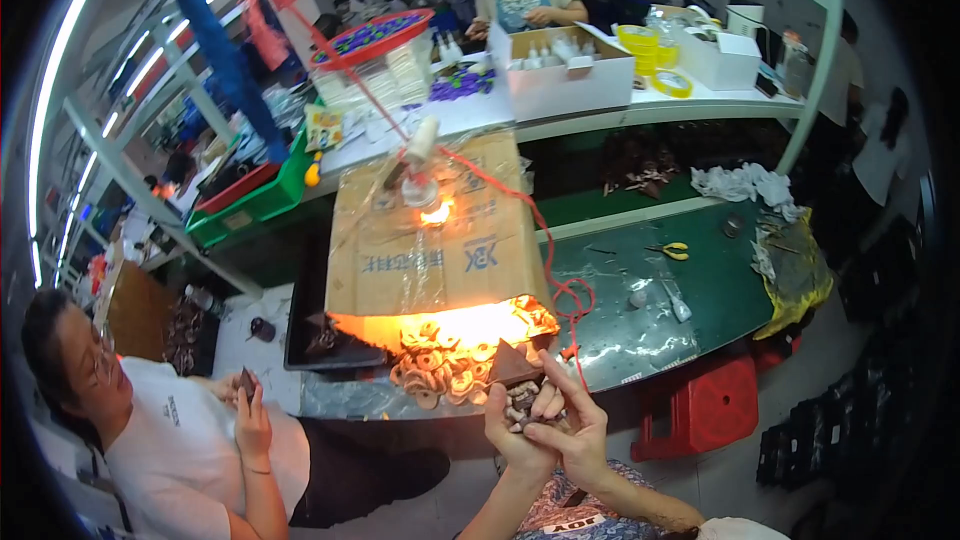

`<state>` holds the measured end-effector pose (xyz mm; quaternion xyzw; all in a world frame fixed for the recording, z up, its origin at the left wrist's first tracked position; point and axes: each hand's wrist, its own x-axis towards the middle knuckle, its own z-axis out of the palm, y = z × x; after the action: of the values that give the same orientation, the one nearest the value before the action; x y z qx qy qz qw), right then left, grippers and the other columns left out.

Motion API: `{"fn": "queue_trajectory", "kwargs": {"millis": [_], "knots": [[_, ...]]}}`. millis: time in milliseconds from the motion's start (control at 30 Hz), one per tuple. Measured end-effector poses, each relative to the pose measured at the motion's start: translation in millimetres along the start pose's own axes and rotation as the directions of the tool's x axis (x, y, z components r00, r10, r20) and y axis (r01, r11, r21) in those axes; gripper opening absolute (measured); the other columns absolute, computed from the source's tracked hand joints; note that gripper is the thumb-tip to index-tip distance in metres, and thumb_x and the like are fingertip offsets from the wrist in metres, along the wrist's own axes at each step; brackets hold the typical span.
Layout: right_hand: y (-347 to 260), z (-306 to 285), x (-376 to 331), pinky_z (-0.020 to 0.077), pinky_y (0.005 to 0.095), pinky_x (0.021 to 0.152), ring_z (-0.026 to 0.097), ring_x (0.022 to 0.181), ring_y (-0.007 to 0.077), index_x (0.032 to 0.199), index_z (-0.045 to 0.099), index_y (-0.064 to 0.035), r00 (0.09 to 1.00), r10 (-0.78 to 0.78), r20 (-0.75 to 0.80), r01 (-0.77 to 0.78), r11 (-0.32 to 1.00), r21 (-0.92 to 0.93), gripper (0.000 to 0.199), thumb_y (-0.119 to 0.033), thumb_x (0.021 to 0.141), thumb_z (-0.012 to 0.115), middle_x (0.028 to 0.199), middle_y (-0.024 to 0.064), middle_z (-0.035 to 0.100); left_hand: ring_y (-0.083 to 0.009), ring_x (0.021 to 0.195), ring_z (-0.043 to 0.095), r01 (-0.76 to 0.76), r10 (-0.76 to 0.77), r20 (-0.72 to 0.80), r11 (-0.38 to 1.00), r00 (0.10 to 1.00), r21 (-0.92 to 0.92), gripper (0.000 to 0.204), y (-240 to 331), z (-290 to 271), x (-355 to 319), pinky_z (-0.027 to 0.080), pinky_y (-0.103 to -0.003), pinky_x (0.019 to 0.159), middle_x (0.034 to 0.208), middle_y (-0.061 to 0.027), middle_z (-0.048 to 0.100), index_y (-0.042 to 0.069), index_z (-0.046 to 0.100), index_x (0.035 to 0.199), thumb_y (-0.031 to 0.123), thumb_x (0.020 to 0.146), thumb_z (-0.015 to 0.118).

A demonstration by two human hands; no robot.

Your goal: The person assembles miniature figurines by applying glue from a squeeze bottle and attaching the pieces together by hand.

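Together, hands (540, 425) around brown triangular piece (513, 364)

Wearer body — left hand (515, 430): bare, no glove | right hand (568, 427): bare, no glove | forearms: uncovered, no sleeves in view | lap garment: patterned fabric — mixed colours, lower edge of frame
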<state>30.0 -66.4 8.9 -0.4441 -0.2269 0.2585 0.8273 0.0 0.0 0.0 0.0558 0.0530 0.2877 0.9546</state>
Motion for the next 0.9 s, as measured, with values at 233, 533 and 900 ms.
{"fn": "queue_trajectory", "kwargs": {"millis": [233, 533, 900], "knots": [[-11, -16, -4, 0.0297, 0.0329, 0.105, 0.035, 0.128, 0.0198, 0.132, 0.040, 0.0025, 0.998, -0.052, -0.031, 0.053, 0.998, 0.026, 0.072, 0.010, 0.066, 0.069, 0.140, 0.0140, 0.036, -0.0058, 0.056, 0.033, -0.003, 0.002, -0.074, 1.000, 0.997, -0.019, 0.053, -24, 23, 0, 0.031, -0.019, 0.052, 0.090, -0.0041, 0.053, 0.005, 0.046, 0.124, 0.040, 0.086, 0.049], [-11, -14, -4, 0.0317, 0.0325, 0.105, 0.035, 0.128, 0.0198, 0.132, 0.040, 0.0021, 0.997, -0.043, -0.063, 0.048, 0.996, 0.070, 0.071, 0.011, 0.067, 0.068, 0.140, 0.0138, 0.036, -0.0080, 0.059, 0.035, 0.100, -0.096, 0.055, 0.993, 0.994, -0.068, 0.050, -20, 12, 1, 0.034, -0.022, 0.056, 0.105, -0.0039, 0.054, 0.006, 0.045, 0.126, 0.037, 0.087, 0.046], [-11, -14, -2, 0.0314, 0.0327, 0.105, 0.035, 0.128, 0.0198, 0.132, 0.041, 0.0019, 0.998, -0.041, -0.054, 0.044, 0.998, 0.043, 0.071, 0.010, 0.067, 0.068, 0.141, 0.0138, 0.035, -0.0065, 0.054, 0.032, 0.014, -0.008, -0.140, 0.999, 0.990, 0.043, 0.050, -23, 33, 2, 0.031, -0.019, 0.050, 0.064, 0.0020, 0.039, 0.002, 0.052, 0.113, 0.043, 0.086, 0.048]]}}
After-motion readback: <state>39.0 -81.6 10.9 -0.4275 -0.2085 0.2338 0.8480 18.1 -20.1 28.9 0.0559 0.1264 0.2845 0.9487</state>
